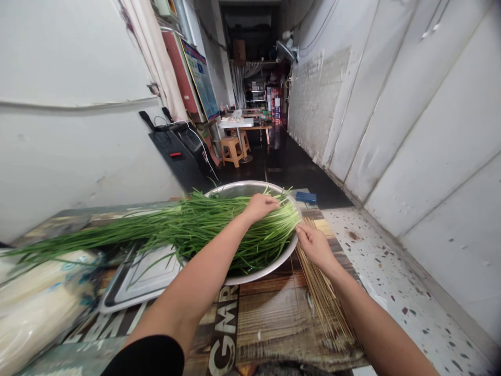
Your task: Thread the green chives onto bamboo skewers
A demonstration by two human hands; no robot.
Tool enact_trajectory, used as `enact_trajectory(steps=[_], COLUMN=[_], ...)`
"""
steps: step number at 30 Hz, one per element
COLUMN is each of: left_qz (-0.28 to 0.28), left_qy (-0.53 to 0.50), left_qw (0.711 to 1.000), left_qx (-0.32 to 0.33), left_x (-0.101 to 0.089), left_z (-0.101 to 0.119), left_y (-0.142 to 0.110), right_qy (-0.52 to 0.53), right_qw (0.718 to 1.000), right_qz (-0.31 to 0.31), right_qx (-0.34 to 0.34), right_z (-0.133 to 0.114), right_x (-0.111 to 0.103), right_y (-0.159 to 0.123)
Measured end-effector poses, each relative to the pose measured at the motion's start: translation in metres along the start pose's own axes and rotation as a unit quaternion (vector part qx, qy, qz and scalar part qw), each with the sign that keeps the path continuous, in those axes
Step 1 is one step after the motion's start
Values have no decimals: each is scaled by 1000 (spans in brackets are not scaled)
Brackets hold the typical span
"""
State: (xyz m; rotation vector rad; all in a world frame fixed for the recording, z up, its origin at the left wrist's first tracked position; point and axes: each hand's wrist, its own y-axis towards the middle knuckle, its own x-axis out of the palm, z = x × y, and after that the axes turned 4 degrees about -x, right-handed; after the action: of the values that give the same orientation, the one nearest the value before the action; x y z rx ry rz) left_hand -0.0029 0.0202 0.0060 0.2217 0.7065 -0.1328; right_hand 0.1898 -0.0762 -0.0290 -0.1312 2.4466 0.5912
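Note:
A large metal bowl (pixel 270 272) holds a thick heap of garlic chives (pixel 219 219). Their green leaves trail far to the left, and the pale stem ends lie together at the right rim. My left hand (pixel 261 207) reaches over the heap, its fingers closed on chives near the pale ends. At the bowl's right rim, my right hand (pixel 313 243) is pinched beside the stem tips; what lies between its fingertips is too small to make out. Thin bamboo skewers (pixel 323 292) are spread on the table just below and beside my right hand.
Left of the bowl are a white tray (pixel 152 271) and a clear plastic bag of pale contents (pixel 43 308). A small blue box (pixel 306 197) lies behind the bowl on the patterned table (pixel 270 324). Farther back are a black machine (pixel 180 151) and orange stools (pixel 231 150).

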Motion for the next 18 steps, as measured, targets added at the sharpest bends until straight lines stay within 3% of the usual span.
enact_trajectory(steps=[10,18], left_qz=[24,50], left_qy=[-40,-72], left_qw=[999,996], left_qx=[-14,-10], left_x=[4,7], left_z=[8,0], left_y=[-3,0], right_qy=[1,12], right_qw=[1000,1000], right_qz=[-1,-3], right_qx=[3,8], right_z=[-1,-2], right_x=[0,0], right_y=[0,-1])
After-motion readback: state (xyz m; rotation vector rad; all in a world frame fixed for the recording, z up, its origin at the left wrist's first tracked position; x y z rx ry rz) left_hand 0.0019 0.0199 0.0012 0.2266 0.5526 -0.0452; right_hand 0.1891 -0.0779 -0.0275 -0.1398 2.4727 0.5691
